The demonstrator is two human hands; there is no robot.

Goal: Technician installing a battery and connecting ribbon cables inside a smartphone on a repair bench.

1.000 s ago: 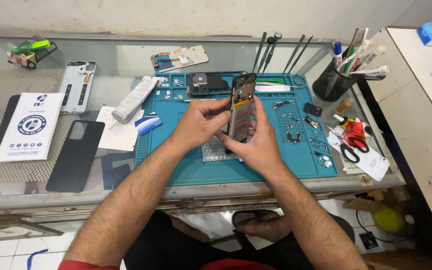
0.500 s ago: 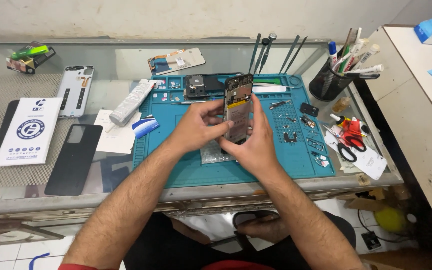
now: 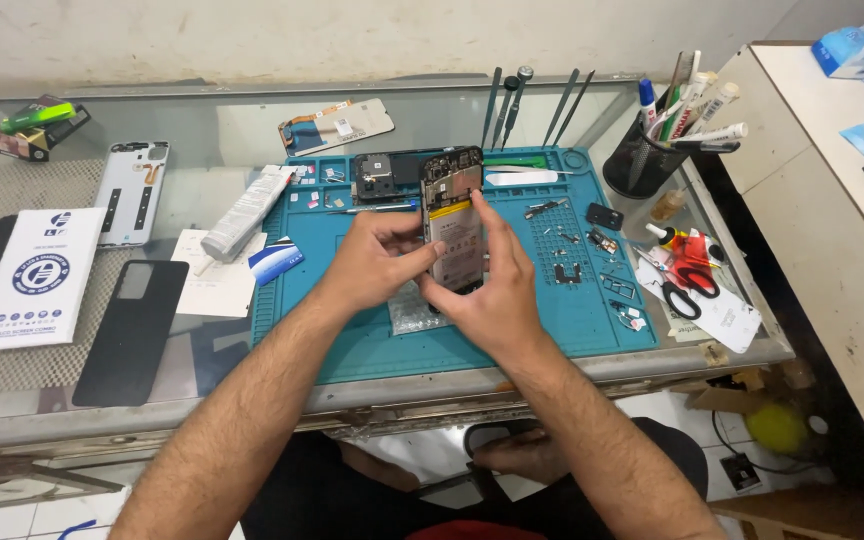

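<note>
Smartphone point(image 3: 453, 222) with its back cover off, battery and circuit board showing, stands nearly upright above the blue repair mat point(image 3: 372, 345), held between both hands. The left hand point(image 3: 377, 262) closes on the phone's left edge, thumb and fingers pinching it near the middle. The right hand point(image 3: 497, 290) cups the lower end and right side, its fingers laid flat up along the battery face. Under the hands a small clear plastic bag point(image 3: 410, 312) lies on the mat. Behind the phone, on the mat's far side, rests a dark phone part point(image 3: 377, 177), with a white plastic pry tool point(image 3: 520, 178) to its right. Small screws and metal pieces point(image 3: 577, 250) are scattered over the mat's right half. Just right of the mat lie red-handled scissors point(image 3: 690, 272) on a white paper, and beyond them a black mesh cup point(image 3: 642, 165) full of pens and tools. To the left of the mat, on the glass bench point(image 3: 202, 120), lie a grey tube point(image 3: 247, 212), a blue card point(image 3: 275, 259), a black back cover point(image 3: 132, 330), a white printed packet point(image 3: 37, 290) and a pale phone frame point(image 3: 132, 190).
</note>
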